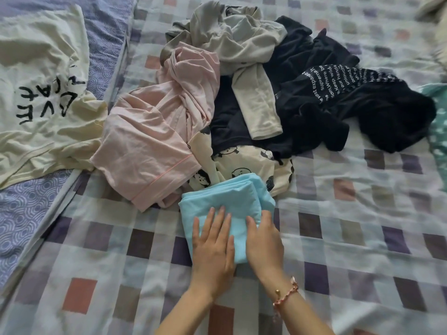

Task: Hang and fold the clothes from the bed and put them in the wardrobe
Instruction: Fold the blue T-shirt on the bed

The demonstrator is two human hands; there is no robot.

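Observation:
A folded light blue garment [227, 197] lies on the checked bedspread [338, 226] in front of me. My left hand [212, 243] presses flat on its near half with straight fingers. My right hand [263, 240] rests on its right edge, fingers lying over the fold. Behind it sits a heap of unfolded clothes: a pink garment [154, 131], a cream piece with cartoon prints [244, 163], a grey-and-cream top [242, 44] and black clothes with white lettering [338, 97].
A cream T-shirt with black letters [41, 93] lies spread at the left over a blue patterned sheet [21, 209]. A teal spotted cloth [439, 131] shows at the right edge. A pink bracelet [285, 294] circles my right wrist.

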